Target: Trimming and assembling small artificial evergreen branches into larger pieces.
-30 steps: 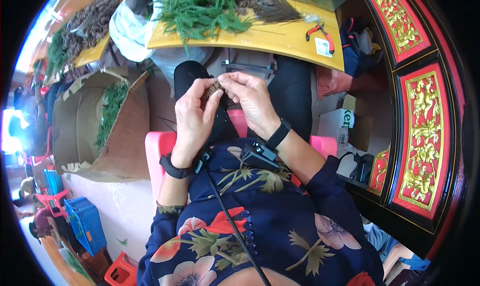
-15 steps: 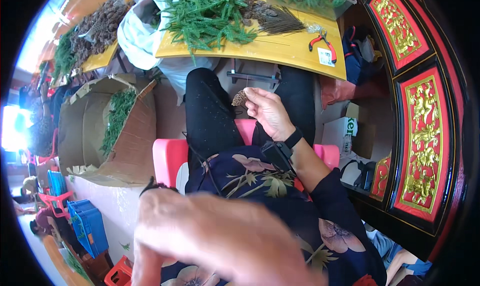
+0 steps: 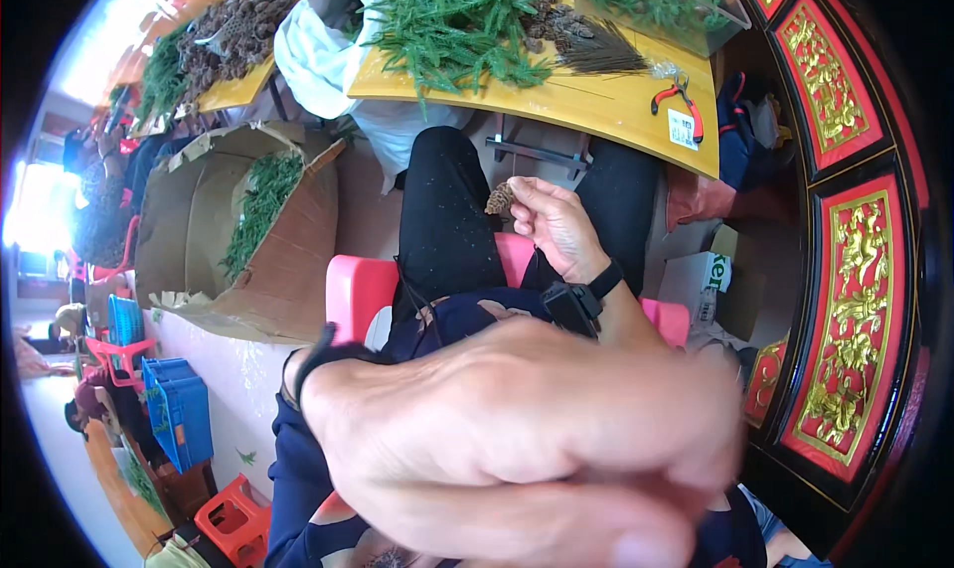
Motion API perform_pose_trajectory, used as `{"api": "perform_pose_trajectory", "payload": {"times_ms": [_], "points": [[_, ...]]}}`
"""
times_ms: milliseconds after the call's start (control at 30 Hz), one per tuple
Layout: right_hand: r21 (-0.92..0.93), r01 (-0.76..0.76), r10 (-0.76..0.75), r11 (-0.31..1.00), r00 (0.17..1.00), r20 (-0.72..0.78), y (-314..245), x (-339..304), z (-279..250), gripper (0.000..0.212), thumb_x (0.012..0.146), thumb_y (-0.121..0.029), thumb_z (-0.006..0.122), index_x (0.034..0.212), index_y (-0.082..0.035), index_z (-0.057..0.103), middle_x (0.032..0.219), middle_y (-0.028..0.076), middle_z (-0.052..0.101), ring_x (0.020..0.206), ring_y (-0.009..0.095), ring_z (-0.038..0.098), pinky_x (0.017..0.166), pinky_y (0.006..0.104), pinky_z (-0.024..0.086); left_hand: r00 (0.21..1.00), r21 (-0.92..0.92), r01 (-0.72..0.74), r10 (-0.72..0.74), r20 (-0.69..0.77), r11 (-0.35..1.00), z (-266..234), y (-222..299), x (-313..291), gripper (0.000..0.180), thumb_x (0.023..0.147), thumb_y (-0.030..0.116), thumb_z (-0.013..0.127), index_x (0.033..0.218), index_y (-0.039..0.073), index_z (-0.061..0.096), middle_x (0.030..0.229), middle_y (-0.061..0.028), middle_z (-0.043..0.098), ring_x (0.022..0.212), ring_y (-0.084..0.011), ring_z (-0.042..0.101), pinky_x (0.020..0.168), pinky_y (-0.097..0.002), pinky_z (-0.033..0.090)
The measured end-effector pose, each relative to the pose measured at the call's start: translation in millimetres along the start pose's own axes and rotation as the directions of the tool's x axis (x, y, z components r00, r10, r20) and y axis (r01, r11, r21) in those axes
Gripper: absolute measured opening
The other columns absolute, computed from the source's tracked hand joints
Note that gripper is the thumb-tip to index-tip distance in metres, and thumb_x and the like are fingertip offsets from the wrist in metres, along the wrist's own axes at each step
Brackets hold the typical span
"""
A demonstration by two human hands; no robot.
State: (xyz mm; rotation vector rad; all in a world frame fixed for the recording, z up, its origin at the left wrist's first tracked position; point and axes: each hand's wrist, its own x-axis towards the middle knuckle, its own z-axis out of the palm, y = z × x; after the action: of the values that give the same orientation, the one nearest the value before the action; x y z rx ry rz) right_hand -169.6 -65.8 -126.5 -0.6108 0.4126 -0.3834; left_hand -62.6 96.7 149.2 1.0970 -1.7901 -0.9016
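Over my lap, my right hand (image 3: 556, 220) pinches a small brown pine cone (image 3: 500, 200) between thumb and fingertips. A faint thin line, perhaps a wire, rises above the cone. My left hand (image 3: 517, 439) is very near the camera and covers much of the lower middle of the view. Its fingers look curled in and pressed together, somewhat blurred; whatever they hold, if anything, is hidden.
Ahead stands a yellow table (image 3: 556, 96) with green sprigs (image 3: 452, 31), brown stems (image 3: 601, 51), red-handled pliers (image 3: 680, 101) and a clear bin (image 3: 686, 16). A torn cardboard box (image 3: 189, 220) is at left, a carved red-and-gold panel (image 3: 850, 310) at right.
My left hand has swung right and looms larger before the camera. My right hand keeps its pinch on the pine cone. The whole view has shifted slightly.
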Motion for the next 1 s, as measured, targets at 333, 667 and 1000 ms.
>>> {"api": "perform_pose_trajectory", "payload": {"times_ms": [333, 667, 1000], "points": [[-0.019, 0.069, -0.068, 0.997, 0.998, 0.016, -10, 3, 2, 0.015, 0.092, -0.014, 0.06, 0.101, -0.002, 0.062, 0.083, -0.002, 0.058, 0.066, 0.004, 0.045, 0.055, 0.018, 0.035, 0.935, 0.006, -0.074, 0.067, 0.349, 0.997, 13, 4, 48, 0.027, 0.09, 0.023, 0.06, 0.098, -0.003, 0.064, 0.087, -0.0181, 0.066, 0.076, -0.0278, 0.064, 0.066, -0.0363, 0.052], [-0.017, 0.111, -0.112, 0.994, 0.992, -0.056, -10, 0, -2, 0.016, 0.091, -0.016, 0.062, 0.099, -0.002, 0.063, 0.078, -0.003, 0.055, 0.062, 0.003, 0.045, 0.052, 0.0171, 0.035, 0.966, 0.822, -0.02, 0.222, -0.13, 0.57, 5, -60, 55, 0.017, 0.086, 0.018, 0.061, 0.087, 0.001, 0.064, 0.074, -0.0059, 0.063, 0.067, -0.0189, 0.059, 0.067, -0.0269, 0.047], [-0.061, 0.104, -0.109, 0.993, 0.99, -0.091, -7, 3, -2, 0.018, 0.091, -0.017, 0.063, 0.101, -0.003, 0.062, 0.078, -0.004, 0.055, 0.061, 0.003, 0.044, 0.052, 0.0171, 0.033, 0.69, 0.284, 0.638, -0.367, -0.624, 0.715, -57, -303, 78, 0.043, 0.082, 0.041, 0.068, 0.107, 0.006, 0.064, 0.082, -0.0101, 0.069, 0.073, -0.0164, 0.065, 0.067, -0.0295, 0.051]]}}
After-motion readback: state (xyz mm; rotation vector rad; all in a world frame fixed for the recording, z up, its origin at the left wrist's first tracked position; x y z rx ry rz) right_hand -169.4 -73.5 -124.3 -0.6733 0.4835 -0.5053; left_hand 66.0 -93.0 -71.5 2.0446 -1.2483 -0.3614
